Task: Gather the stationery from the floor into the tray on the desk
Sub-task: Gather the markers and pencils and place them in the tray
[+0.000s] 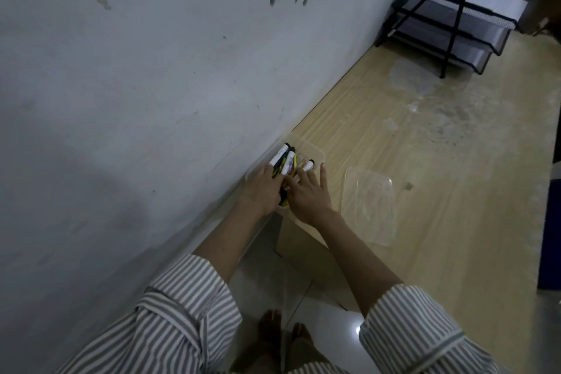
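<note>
While both hands sit together over the clear tray (315, 152) at the desk (425, 136) corner, left hand (261, 188) clamps a marker bundle (283, 162) and right hand (306, 191), fingers spread, steadies it. A careless release could roll markers over the low rim or nudge the tray off the edge.

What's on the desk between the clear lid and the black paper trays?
Nothing: in the head view, the desk between the lid and the paper trays is bare wood with pale smudges.
</note>
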